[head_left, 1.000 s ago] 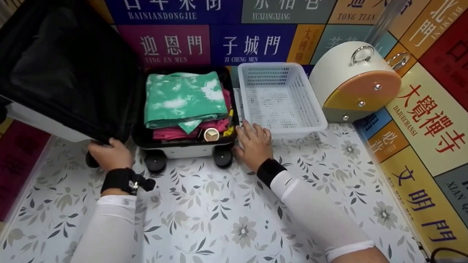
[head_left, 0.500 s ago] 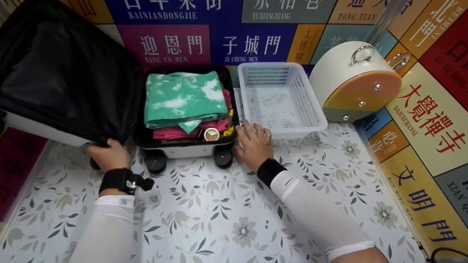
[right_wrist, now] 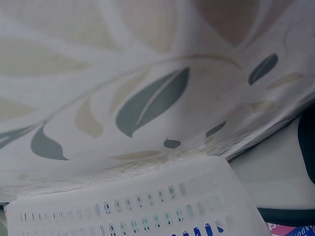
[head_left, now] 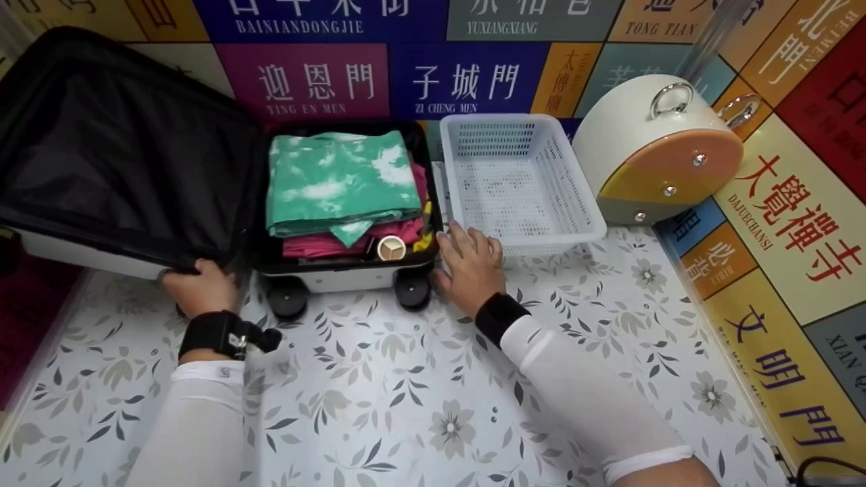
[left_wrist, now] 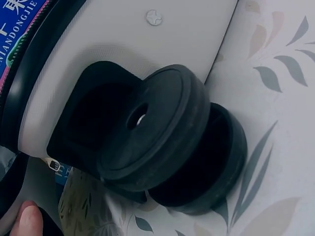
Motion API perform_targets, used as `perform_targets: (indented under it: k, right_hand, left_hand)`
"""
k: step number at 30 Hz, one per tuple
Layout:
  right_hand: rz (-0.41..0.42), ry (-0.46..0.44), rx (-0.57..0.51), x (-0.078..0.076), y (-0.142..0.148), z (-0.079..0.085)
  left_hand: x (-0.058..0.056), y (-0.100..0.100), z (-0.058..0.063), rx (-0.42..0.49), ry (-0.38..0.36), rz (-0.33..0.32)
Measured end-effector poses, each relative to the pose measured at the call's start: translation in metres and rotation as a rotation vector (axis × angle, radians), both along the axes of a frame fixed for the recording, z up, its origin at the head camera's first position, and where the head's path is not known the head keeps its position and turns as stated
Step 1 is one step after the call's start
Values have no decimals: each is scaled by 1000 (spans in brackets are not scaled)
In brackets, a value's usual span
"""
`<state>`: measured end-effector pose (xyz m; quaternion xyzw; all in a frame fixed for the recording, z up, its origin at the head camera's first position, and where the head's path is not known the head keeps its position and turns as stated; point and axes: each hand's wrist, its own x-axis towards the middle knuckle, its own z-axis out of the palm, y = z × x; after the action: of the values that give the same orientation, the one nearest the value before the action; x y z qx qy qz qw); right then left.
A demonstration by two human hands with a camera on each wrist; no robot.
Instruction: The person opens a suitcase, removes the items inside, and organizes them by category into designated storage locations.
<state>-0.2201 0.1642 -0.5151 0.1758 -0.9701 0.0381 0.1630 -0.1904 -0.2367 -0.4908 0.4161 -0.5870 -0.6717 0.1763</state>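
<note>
The suitcase [head_left: 342,279] lies spread out on the patterned surface [head_left: 352,412], its black-lined lid [head_left: 135,155] tilted out to the left of the packed half. I judge that lid a stiff shell, light but awkward, able to swing on its hinge, with smooth outer walls that could slip; I'd take it by its front rim, near the corner closest to the hinge or farther out for more leverage. The left hand [head_left: 205,291] has its fingers curled on that rim, gripping it. The right hand [head_left: 471,270] holds nothing that I can see; its fingers are loosely spread between the packed half and the white basket [head_left: 541,241], and I cannot tell whether they touch either.

My count in the packed half: one folded green-and-white cloth [head_left: 342,182] on top, pink fabric [head_left: 308,247] beneath it in layers too hidden to number, a bit of yellow fabric [head_left: 425,233], and one round, three-part palette [head_left: 391,249]. Two castors show along its front. Farther out I see one basket and one rounded box [head_left: 622,128] with three knobs and two metal rings.
</note>
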Motion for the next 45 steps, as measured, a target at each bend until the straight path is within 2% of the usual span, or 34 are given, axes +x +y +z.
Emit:
perform_targets:
  k: [10, 15, 22, 30, 34, 37, 40, 42, 45]
  right_hand:
    - [0, 13, -18, 0, 1, -1]
    - [1, 2, -15, 1, 0, 0]
    - [2, -15, -17, 1, 1, 2]
    - [-1, -24, -11, 1, 0, 0]
    - [9, -7, -20, 2, 1, 0]
    - [13, -1, -27, 2, 1, -1]
    - [7, -5, -28, 2, 0, -1]
    - [1, -13, -26, 2, 0, -1]
    - [-2, -36, -28, 3, 0, 0]
  left_hand:
    - [-2, -5, 1, -10, -72, -48]
    - [-1, -8, 3, 49, -38, -41]
    - [4, -14, 9, 83, -4, -119]
    - [8, -18, 11, 79, -94, -170]
    - [10, -21, 12, 89, -152, -220]
    - [14, -22, 12, 9, -195, -277]
    - [22, -20, 12, -187, -250, -346]
    - [28, -17, 13, -316, -267, -370]
    - [34, -9, 17, -448, -249, -378]
